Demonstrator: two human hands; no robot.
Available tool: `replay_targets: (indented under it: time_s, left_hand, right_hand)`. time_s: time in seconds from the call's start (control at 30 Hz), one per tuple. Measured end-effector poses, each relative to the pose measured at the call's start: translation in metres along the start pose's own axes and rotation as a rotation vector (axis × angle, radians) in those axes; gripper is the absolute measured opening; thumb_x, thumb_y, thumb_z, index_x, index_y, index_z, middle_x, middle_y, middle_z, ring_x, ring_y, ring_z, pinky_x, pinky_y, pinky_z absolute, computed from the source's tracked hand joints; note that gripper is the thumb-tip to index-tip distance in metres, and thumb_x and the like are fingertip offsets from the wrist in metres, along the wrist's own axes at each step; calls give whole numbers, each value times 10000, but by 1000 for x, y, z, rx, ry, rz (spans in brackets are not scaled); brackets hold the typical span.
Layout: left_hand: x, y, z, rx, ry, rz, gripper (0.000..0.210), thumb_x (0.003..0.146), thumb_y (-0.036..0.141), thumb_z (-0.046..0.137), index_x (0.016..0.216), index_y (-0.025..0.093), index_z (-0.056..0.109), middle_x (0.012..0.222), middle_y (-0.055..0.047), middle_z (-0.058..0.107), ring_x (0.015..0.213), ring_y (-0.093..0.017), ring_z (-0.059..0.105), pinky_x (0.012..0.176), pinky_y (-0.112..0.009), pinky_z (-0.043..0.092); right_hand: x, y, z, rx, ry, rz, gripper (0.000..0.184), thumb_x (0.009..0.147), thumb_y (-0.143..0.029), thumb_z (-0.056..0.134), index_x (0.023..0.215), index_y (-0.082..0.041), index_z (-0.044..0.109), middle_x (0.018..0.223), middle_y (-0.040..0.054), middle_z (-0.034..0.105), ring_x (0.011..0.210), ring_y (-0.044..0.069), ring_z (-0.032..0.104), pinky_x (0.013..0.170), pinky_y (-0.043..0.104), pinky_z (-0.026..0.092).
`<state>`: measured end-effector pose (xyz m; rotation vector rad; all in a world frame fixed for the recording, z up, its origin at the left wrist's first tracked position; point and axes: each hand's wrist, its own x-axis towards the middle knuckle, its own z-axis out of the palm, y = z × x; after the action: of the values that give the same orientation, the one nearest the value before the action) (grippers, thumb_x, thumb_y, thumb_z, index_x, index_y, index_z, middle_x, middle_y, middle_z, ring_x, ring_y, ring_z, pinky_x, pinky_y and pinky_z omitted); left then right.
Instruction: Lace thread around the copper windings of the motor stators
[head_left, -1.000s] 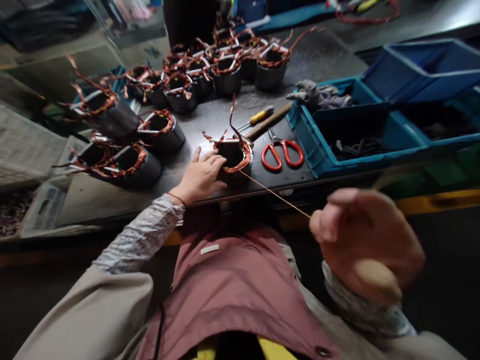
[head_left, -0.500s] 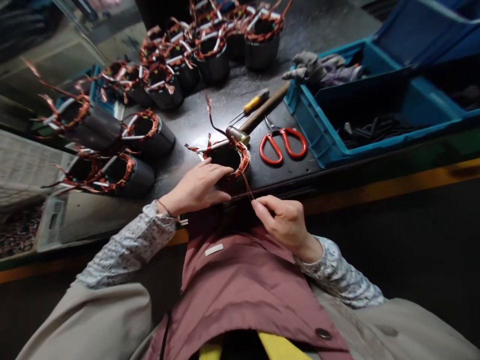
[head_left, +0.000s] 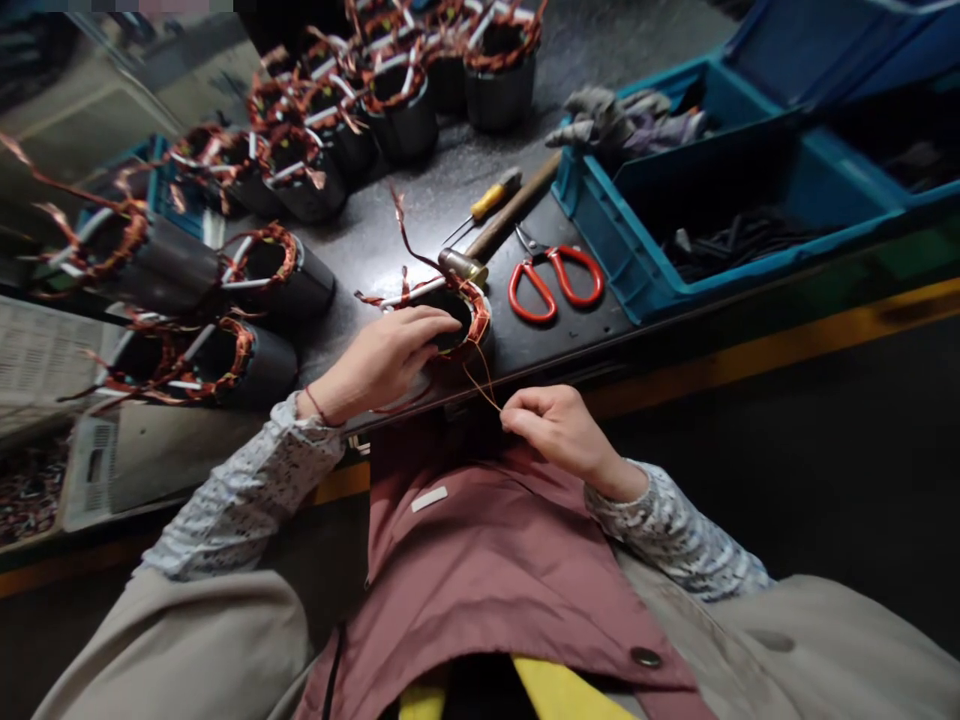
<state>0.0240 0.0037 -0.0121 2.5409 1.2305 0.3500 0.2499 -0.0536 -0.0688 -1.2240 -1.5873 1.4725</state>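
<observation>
A motor stator (head_left: 482, 312) with copper windings and white sleeving stands at the bench's near edge. My left hand (head_left: 382, 355) is curved over its near left rim, fingers together and reaching into the bore, gripping it. A thin copper-coloured cord (head_left: 480, 386) runs from the winding on the right side of the rim down to my right hand (head_left: 553, 425). Thumb and forefinger of that hand are pinched on the cord, in front of the bench edge. Red-handled scissors (head_left: 556, 283) lie to the right of the stator. A hammer (head_left: 510, 210) lies just behind it.
More stators (head_left: 405, 110) crowd the back of the bench, and several are stacked on their sides (head_left: 259, 360) at left. A yellow-handled screwdriver (head_left: 489, 200) lies beside the hammer. Blue bins (head_left: 637, 245) with dark pieces and gloves (head_left: 630, 120) stand at right. A plastic crate (head_left: 94, 470) is at far left.
My left hand has drawn slightly back and its fingers now curve into the bore. The cord has slackened into an open loop by my right hand. The view has shifted a little.
</observation>
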Motion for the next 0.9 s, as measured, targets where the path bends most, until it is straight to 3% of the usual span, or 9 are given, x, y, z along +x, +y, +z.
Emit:
replay_targets:
  time_s: [0.33, 0.43, 0.53, 0.63, 0.7, 0.77, 0.83, 0.9]
  left_hand:
    - [6, -3, -3, -3, -28, 43, 356, 903, 139, 424, 1199, 138, 621, 1222, -99, 657, 1121, -200, 620, 967, -331, 503]
    - [14, -8, -2, 28, -122, 68, 394, 891, 137, 421, 1238, 155, 607, 1264, -96, 638, 1154, -207, 602, 988, -331, 481]
    - [27, -15, -3, 89, -284, 75, 338, 880, 183, 467, 1159, 197, 658, 1134, -58, 693, 1027, -192, 646, 897, -288, 493]
    - [35, -17, -9, 203, -384, 50, 213, 875, 239, 509, 926, 195, 711, 900, -36, 713, 820, -174, 653, 754, -261, 475]
    - [36, -15, -14, 296, -354, 31, 193, 861, 210, 507, 813, 173, 690, 834, -48, 696, 772, -178, 635, 723, -271, 451]
    - [33, -10, -20, 295, -267, -5, 178, 855, 186, 495, 787, 162, 658, 805, -53, 681, 746, -167, 617, 699, -265, 434]
    - [29, -4, -25, 111, -225, -74, 184, 874, 211, 483, 760, 157, 617, 728, -34, 654, 667, -133, 585, 637, -234, 418]
    - [24, 4, -27, -227, -255, -173, 243, 907, 274, 464, 721, 155, 566, 641, -13, 615, 571, -102, 541, 556, -204, 401]
  right_hand:
    - [6, -2, 5, 171, 46, 79, 200, 703, -243, 542, 525, -159, 579, 413, -59, 412, 407, 64, 327, 434, 214, 281]
    - [20, -3, 16, 194, 114, 52, 212, 727, -268, 555, 550, -155, 591, 418, -62, 400, 414, 66, 334, 448, 219, 294]
    - [28, -6, 27, 147, 141, -20, 252, 783, -309, 565, 596, -146, 611, 459, -53, 453, 432, 67, 374, 475, 219, 321]
    - [24, -4, 27, 43, 52, -55, 300, 847, -305, 541, 598, -150, 605, 459, -46, 488, 440, 71, 423, 505, 212, 354]
    - [19, 4, 20, -75, -75, -54, 341, 885, -294, 510, 591, -156, 610, 487, -21, 557, 468, 89, 496, 537, 218, 397]
    - [16, 12, 10, -169, -88, -65, 271, 891, -291, 514, 724, -157, 680, 654, 30, 682, 600, 141, 618, 621, 250, 473]
    - [15, 14, 2, -158, 82, -137, 248, 863, -290, 566, 1030, -160, 696, 986, 90, 730, 887, 213, 682, 799, 320, 527]
    - [14, 6, -1, -36, 270, -270, 411, 863, -278, 583, 1261, -180, 597, 1241, 106, 649, 1133, 240, 616, 969, 376, 493]
